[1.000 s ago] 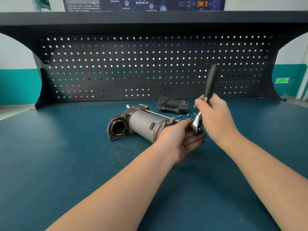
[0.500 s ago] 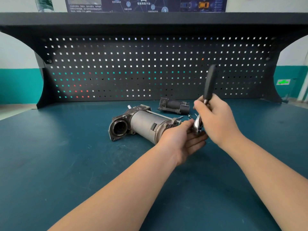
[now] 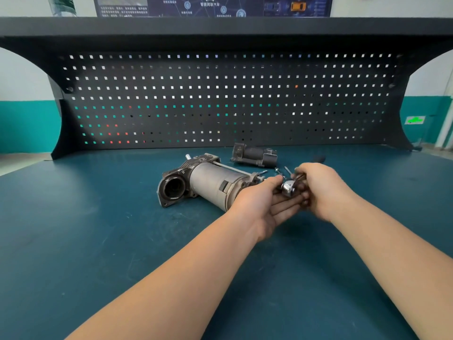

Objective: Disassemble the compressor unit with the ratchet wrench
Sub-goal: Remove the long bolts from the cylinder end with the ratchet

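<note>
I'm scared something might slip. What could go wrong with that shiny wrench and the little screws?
1. The left hand lies flat under the ratchet wrench head, so a slip could pinch its fingers.
2. The compressor unit lies unclamped on its round side and might roll.
3. The loose bolts beside the right hand could get knocked across the workbench and lost.

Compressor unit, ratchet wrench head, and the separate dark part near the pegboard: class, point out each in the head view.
compressor unit [image 3: 210, 184], head view, on its grey cylinder.
ratchet wrench [image 3: 288, 188], head view, on its chrome head.
separate dark part [image 3: 255, 155], head view, on its dark body.
</note>
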Tool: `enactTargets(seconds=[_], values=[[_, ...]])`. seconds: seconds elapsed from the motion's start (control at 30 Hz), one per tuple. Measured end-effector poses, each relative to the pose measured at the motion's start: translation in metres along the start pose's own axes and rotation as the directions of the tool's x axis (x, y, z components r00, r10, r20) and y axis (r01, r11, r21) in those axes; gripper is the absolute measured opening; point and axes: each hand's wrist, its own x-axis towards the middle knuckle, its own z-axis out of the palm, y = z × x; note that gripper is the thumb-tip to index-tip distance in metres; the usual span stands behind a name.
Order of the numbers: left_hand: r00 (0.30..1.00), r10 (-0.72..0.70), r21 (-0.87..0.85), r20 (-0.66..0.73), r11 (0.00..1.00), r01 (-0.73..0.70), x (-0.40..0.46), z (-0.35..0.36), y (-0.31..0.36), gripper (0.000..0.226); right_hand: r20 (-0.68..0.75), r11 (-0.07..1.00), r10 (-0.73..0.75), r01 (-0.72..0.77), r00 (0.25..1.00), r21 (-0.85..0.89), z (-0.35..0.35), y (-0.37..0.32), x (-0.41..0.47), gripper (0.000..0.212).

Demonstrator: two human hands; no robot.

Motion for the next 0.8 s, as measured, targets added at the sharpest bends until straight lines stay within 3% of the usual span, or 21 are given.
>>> enactTargets(seconds=[0.07,0.13,0.2,0.27,0.33,0.37,0.43,0.47,0.5,0.57,0.73,0.8], values=[[1.000,0.006,0.000,-0.016,1.000,-0.006,0.000,-0.001,-0.001,0.021,-0.109,0.931,-0.356,0.342,0.928,-0.129,0.003,-0.002,-0.004,0.022],[1.000,0.007,0.001,-0.021,1.000,-0.007,0.001,-0.002,-0.001,0.020,-0.032,0.725,-0.668,0.640,0.744,-0.254,0.004,-0.004,-0.013,0.017],[1.000,0.010,0.005,-0.022,1.000,-0.010,0.001,-0.003,-0.001,0.019,0.149,0.562,-0.779,0.783,0.609,-0.265,0.005,-0.002,-0.024,0.014],[1.000,0.011,0.005,-0.026,1.000,-0.011,0.002,-0.003,-0.001,0.019,0.194,0.527,-0.787,0.801,0.586,-0.285,0.005,-0.001,-0.025,0.014],[1.000,0.011,0.006,-0.021,1.000,-0.011,0.003,-0.003,-0.001,0.018,0.044,0.628,-0.735,0.705,0.676,-0.329,0.005,-0.004,-0.017,0.016],[1.000,0.012,0.009,-0.019,1.000,-0.012,0.003,-0.003,-0.001,0.018,-0.038,0.734,-0.640,0.597,0.767,-0.323,0.004,-0.005,-0.012,0.017],[1.000,0.014,0.014,-0.018,1.000,-0.014,0.004,-0.003,0.000,0.019,-0.094,0.933,-0.311,0.285,0.946,-0.222,0.002,-0.007,-0.005,0.020],[1.000,0.015,0.016,-0.018,1.000,-0.014,0.004,-0.003,0.000,0.019,-0.068,0.979,-0.128,0.115,0.989,-0.170,0.001,-0.006,-0.005,0.023],[1.000,0.015,0.017,-0.019,1.000,-0.015,0.004,-0.002,0.000,0.019,-0.027,0.990,0.016,-0.020,1.000,-0.137,-0.001,-0.004,-0.004,0.027],[1.000,0.014,0.002,-0.024,1.000,-0.014,0.005,-0.002,0.000,0.018,0.048,0.981,0.164,-0.157,0.985,-0.113,-0.004,-0.002,-0.004,0.030],[1.000,0.016,-0.042,-0.022,0.999,-0.017,0.006,-0.002,-0.003,0.019,0.098,0.976,0.214,-0.211,0.972,-0.045,-0.005,-0.003,-0.005,0.030],[1.000,0.009,-0.042,-0.012,0.999,-0.010,0.005,-0.002,-0.004,0.021,0.069,0.988,0.153,-0.153,0.986,-0.004,-0.002,-0.003,-0.005,0.030]])
